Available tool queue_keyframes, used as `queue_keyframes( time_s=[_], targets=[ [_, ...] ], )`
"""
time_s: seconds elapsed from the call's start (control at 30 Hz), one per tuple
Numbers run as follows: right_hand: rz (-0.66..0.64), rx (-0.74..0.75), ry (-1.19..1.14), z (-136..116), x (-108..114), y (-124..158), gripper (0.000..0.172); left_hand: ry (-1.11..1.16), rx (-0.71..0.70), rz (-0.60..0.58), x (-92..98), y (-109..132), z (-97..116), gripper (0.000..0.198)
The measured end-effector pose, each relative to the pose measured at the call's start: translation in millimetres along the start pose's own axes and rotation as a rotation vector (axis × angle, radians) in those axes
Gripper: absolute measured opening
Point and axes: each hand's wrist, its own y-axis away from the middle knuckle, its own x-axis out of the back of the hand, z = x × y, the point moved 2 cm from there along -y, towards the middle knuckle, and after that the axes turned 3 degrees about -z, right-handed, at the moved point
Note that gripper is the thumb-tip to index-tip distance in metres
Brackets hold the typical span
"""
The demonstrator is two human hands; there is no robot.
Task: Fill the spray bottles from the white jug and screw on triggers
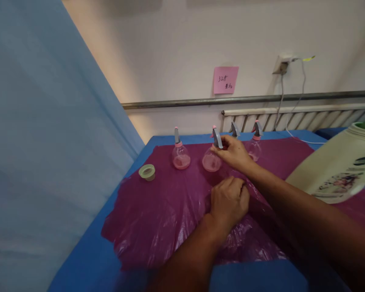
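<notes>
My right hand (234,154) has its thumb and fingers at the neck of a round clear spray bottle (212,163), which has a grey and pink trigger head and pink liquid inside. The bottle stands upright on a purple plastic sheet (158,219). Closer to me, my left hand (229,199) is curled closed just above or on the sheet; its fingertips are hidden, so what it may hold does not show. A similar spray bottle (181,157) with pink liquid stands to the left. Behind my right hand are another bottle (255,147) and a grey trigger head (235,129).
A large pale green jug (337,166) tilts at the right. A translucent cup-shaped cap (147,172) lies left on the sheet. Blue cloth (88,259) covers the surface beneath. A blue curtain (48,121) hangs left; a rail (185,103) and cables (282,93) run along the wall.
</notes>
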Motion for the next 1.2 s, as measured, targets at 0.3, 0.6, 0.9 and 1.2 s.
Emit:
queue_keyframes(
  time_s=[0.3, 0.6, 0.9, 1.2],
  targets=[
    [0.096, -0.028, -0.177, -12, 75, 82, 0.035, 0.176, -0.066, 0.334, 21.8, -7, 3, 0.052],
    [0.17, -0.067, -0.261, -2, 72, 123, 0.026, 0.246, 0.081, -0.042, 1.1, -8, 2, 0.065],
    [0.231, -0.066, -0.278, 3, 64, 126, 0.052, 0.263, 0.146, -0.051, 6.1, -13, 7, 0.054],
    [0.105, -0.002, -0.258, -3, 65, 132, 0.076, 0.273, 0.16, -0.085, 6.1, -12, 5, 0.051]
  ],
)
